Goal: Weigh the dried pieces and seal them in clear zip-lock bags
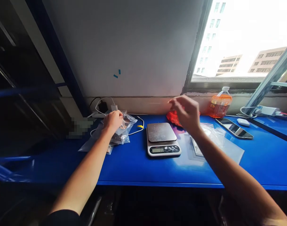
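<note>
My left hand (113,121) is closed on a clear plastic bag (126,122) at the top of a small pile of such bags, left of the scale. Brownish contents show through the plastic; I cannot make out what they are. My right hand (186,110) is raised behind the scale with bent fingers slightly apart, and nothing shows in them. Behind it lies a red plastic bag (174,118), partly hidden by the hand. Between my arms stands a white kitchen scale (164,150) with a bare metal plate and a lit display.
Flat clear bags (228,147) lie under my right forearm. Further right are a phone (234,128), a white earbud case (243,122) and a power strip (268,110). An orange drink bottle (220,103) stands by the window. A white cable (141,124) loops behind the left pile.
</note>
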### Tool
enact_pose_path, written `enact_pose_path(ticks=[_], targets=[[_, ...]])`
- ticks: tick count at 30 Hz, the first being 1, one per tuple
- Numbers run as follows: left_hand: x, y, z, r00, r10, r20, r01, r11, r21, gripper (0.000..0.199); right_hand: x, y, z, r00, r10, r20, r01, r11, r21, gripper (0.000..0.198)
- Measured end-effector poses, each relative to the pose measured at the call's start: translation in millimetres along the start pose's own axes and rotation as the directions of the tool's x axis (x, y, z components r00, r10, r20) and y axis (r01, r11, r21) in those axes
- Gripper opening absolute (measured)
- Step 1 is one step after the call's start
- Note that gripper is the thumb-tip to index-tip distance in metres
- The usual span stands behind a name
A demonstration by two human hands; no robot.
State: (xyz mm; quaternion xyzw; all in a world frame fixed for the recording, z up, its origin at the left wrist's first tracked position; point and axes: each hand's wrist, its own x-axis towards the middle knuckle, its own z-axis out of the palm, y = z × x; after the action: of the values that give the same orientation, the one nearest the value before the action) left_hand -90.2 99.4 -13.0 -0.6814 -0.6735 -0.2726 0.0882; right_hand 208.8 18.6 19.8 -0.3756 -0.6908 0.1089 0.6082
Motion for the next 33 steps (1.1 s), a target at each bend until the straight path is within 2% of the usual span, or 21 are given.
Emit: enact_pose_path(ticks=[3,5,6,8,10,11,13,15,18,20,24,29,33], targets=[[-7.5,15.8,-12.2,0.984,0.151,-0.095,-0.157,0.985,-0.067,0.016,-20.6,11.2,21.6,0.997,0.054,0.048,-0.055,0.998,0.025,0.02],[-16.4,33.0,-17.7,0.955,0.247,-0.162,-0.27,0.953,-0.137,0.014,-32.5,19.1,31.4,0.992,0.082,0.091,-0.084,0.996,0.021,0.017],[-22.3,42.4,-19.7,0.933,0.301,-0.2,-0.337,0.924,-0.182,0.012,-36.0,22.5,33.9,0.99,0.101,0.098,-0.103,0.995,0.018,0.018],[-35.8,60.1,-22.5,0.854,0.433,-0.289,-0.51,0.809,-0.293,0.008,-37.7,26.7,34.6,0.978,0.187,0.091,-0.191,0.981,0.038,0.02],[-48.8,74.1,-23.5,0.787,0.521,-0.329,-0.615,0.7,-0.362,0.008,-34.4,26.7,31.4,0.939,0.313,0.143,-0.329,0.938,0.109,0.025],[-54.1,78.9,-23.4,0.769,0.55,-0.325,-0.639,0.667,-0.384,0.009,-32.3,25.2,29.3,0.91,0.36,0.204,-0.393,0.907,0.153,0.028],[-60.9,84.4,-22.1,0.761,0.581,-0.288,-0.646,0.638,-0.42,0.011,-29.2,20.6,25.9,0.86,0.374,0.347,-0.463,0.858,0.224,0.034],[-62.9,85.1,-20.4,0.773,0.585,-0.246,-0.626,0.642,-0.443,0.011,-29.2,15.8,25.1,0.844,0.329,0.424,-0.464,0.845,0.267,0.033],[-61.3,83.0,-18.9,0.794,0.566,-0.221,-0.598,0.662,-0.452,0.013,-33.2,11.0,28.0,0.855,0.324,0.405,-0.457,0.84,0.293,0.029],[-60.8,82.8,-18.4,0.791,0.573,-0.214,-0.602,0.666,-0.441,0.017,-36.4,8.8,30.3,0.85,0.355,0.39,-0.477,0.831,0.284,0.032],[-64.3,86.9,-16.3,0.771,0.613,-0.173,-0.621,0.663,-0.417,0.031,-40.7,4.2,31.8,0.826,0.398,0.398,-0.532,0.784,0.319,0.039],[-68.8,92.4,-14.9,0.744,0.646,-0.171,-0.654,0.649,-0.389,0.028,-45.3,1.5,34.8,0.783,0.427,0.452,-0.587,0.748,0.311,0.039],[-68.8,94.7,-19.0,0.691,0.685,-0.229,-0.718,0.616,-0.325,0.028,-46.4,1.0,37.8,0.804,0.426,0.415,-0.576,0.731,0.366,0.036]])
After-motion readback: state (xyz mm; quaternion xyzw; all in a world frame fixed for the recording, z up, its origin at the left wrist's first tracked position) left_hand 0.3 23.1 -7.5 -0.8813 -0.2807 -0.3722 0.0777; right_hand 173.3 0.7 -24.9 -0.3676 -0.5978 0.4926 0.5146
